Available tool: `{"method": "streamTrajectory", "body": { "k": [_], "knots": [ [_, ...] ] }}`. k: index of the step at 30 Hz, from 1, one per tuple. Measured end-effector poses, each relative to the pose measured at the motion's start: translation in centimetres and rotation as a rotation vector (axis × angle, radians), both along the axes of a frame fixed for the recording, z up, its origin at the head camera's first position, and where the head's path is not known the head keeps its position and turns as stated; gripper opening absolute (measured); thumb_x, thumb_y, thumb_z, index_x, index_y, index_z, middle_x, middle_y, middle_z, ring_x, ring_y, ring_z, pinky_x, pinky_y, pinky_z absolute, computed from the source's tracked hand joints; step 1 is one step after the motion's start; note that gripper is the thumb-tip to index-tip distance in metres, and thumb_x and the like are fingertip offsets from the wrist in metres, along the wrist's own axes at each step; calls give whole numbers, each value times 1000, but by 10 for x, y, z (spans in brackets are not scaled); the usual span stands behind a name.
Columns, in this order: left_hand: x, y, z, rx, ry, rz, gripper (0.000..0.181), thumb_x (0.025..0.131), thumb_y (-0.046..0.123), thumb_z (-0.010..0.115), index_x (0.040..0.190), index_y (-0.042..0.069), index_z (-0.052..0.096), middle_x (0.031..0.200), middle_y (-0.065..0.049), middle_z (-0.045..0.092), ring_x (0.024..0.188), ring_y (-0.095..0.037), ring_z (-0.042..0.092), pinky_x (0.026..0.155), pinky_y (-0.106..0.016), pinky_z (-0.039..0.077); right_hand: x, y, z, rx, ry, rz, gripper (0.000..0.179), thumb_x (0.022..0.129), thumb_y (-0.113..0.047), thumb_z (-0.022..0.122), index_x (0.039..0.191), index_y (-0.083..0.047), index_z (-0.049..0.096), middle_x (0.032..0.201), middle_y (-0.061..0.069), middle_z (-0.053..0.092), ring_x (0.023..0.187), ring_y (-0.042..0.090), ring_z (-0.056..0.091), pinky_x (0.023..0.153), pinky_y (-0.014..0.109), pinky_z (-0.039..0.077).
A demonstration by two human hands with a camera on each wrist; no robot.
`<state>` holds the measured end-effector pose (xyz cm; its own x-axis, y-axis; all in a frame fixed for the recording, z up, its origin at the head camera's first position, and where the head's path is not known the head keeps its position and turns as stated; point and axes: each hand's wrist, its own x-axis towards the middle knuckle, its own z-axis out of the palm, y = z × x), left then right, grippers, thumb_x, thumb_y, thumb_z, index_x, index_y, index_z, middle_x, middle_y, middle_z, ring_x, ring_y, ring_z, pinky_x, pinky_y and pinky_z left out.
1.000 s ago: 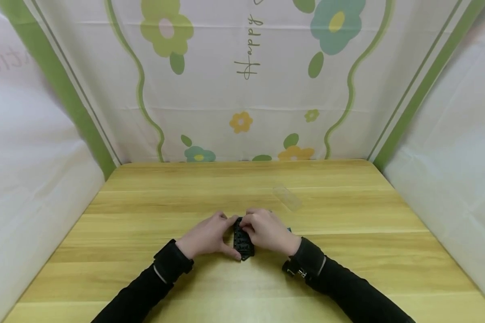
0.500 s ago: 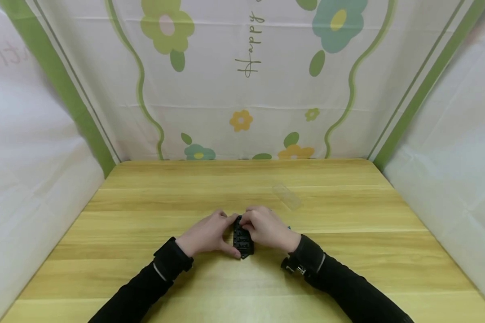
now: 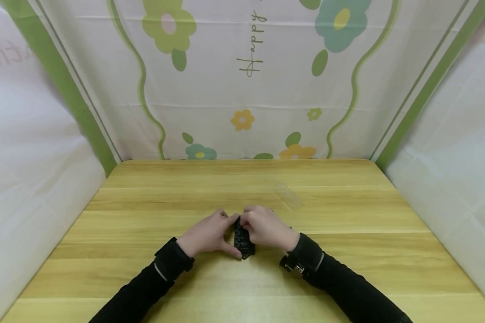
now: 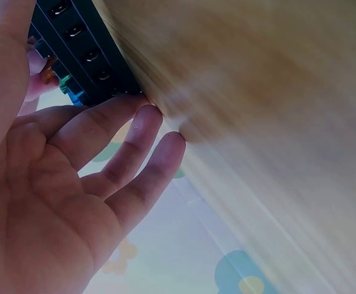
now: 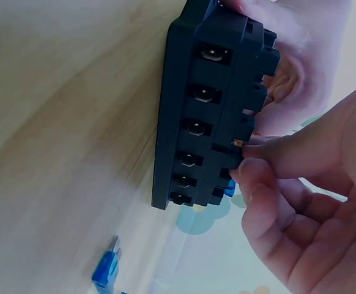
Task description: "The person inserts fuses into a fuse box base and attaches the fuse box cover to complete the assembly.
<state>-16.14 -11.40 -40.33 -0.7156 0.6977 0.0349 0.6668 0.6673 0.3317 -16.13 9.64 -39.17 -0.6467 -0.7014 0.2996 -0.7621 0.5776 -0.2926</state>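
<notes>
A black fuse block (image 3: 243,241) lies on the table between both hands in the head view, with screw terminals along its side in the right wrist view. The left hand (image 3: 208,233) holds it, thumb at the near end and fingertips at the far end. The right hand (image 3: 266,228) is over the block's far part. In the right wrist view its thumb and index finger pinch a small orange blade fuse (image 5: 237,143) at the block's top, mostly hidden by the fingertips. A green fuse (image 4: 63,82) and a blue fuse (image 4: 75,97) sit toward the block's far end.
A clear plastic cover (image 3: 288,196) lies on the wooden table (image 3: 165,193) beyond the right hand. Close by the block, a blue blade fuse (image 5: 106,271) with a metal prong rests on the tabletop. Printed fabric walls (image 3: 210,89) enclose the back and sides.
Both hands stay almost in place on the fuse block. The right wrist has shifted very slightly, and the blue bit behind it is more covered now.
</notes>
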Motion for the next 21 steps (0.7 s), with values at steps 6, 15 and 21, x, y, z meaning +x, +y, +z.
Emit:
{"method": "streamTrajectory", "body": {
  "k": [6, 15, 21],
  "knots": [
    [0, 1, 0, -12, 10, -9, 101, 68, 69, 77, 146, 11, 48, 112, -10, 55, 90, -17, 50, 75, -32, 46, -2, 1, 0, 21, 39, 45, 21, 85, 7, 65, 78, -12, 72, 72, -6, 41, 61, 8, 39, 56, 19, 33],
    [1, 2, -3, -14, -1, -9, 97, 69, 70, 75, 145, 15, 49, 112, -9, 55, 91, -17, 49, 76, -32, 45, -3, 3, 0, 45, 50, 89, 21, 85, 7, 66, 78, -12, 71, 72, -5, 40, 62, 8, 36, 56, 19, 31],
    [1, 2, 0, -12, 4, -17, 94, 69, 69, 76, 143, 15, 51, 110, -8, 55, 90, -17, 48, 73, -30, 43, -3, 2, 2, 35, 16, 102, 22, 84, 10, 64, 81, -10, 73, 75, -6, 45, 63, 8, 44, 58, 18, 36]
  ]
}}
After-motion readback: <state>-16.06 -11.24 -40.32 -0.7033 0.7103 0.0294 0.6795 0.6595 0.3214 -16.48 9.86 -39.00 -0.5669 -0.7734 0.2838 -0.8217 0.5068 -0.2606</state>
